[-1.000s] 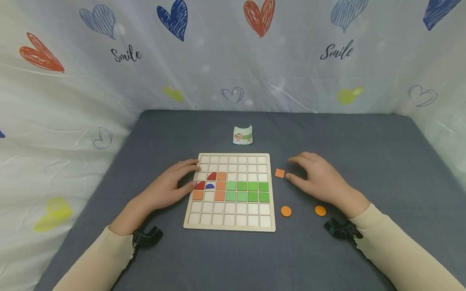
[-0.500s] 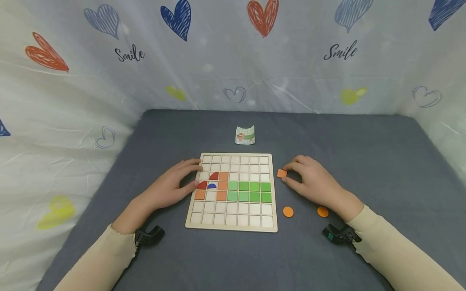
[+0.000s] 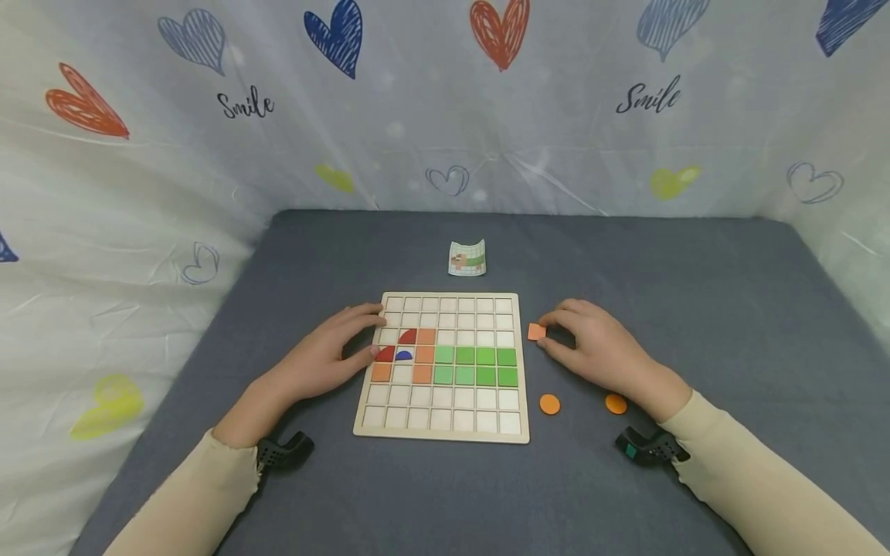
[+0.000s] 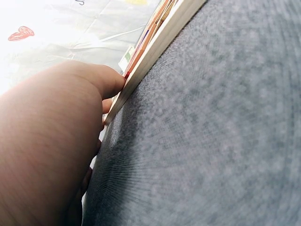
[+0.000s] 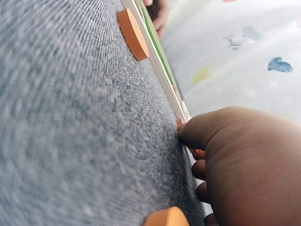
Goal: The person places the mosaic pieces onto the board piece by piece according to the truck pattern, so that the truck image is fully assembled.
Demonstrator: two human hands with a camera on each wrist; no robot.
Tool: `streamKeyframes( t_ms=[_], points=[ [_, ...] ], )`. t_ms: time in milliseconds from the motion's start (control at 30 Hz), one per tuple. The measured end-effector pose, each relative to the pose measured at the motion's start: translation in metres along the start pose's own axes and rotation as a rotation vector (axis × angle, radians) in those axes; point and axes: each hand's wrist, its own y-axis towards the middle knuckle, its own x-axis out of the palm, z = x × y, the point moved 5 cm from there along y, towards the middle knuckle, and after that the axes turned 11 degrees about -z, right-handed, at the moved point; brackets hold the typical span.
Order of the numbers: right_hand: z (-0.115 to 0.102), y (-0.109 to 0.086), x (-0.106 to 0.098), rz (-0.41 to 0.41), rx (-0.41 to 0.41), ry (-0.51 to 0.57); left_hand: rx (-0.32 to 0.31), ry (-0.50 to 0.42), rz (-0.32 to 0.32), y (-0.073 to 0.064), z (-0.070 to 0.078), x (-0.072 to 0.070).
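Observation:
A wooden grid board lies flat on the table, with red, orange, blue, light green and darker green pieces in some of its cells. My left hand rests at the board's left edge, thumb tip on the rim beside a red piece. To the right of the board, my right hand pinches an orange square tile between thumb and fingers, low over the cloth. In the right wrist view, the thumb hides most of that tile.
Two orange discs, one near the board's lower right and another by the right wrist, lie on the grey cloth. Behind the board sits a small printed picture card. A heart-patterned curtain borders the table.
My right hand has moved left to the orange square tile, and its thumb and fingers have closed on it. The left hand has stayed at the board's edge.

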Motion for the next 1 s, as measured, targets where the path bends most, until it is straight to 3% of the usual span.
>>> streamKeyframes(
  t_ms=[600, 1000],
  points=[
    [-0.0016, -0.0036, -0.0008, 0.059, -0.008, -0.018, -0.010, 0.002, -0.005, 0.0003, 0.0000, 0.0005],
    [-0.0052, -0.0011, -0.0023, 0.108, -0.011, 0.030, 0.015, 0.007, 0.006, 0.0009, -0.0028, 0.0021]
  ],
)
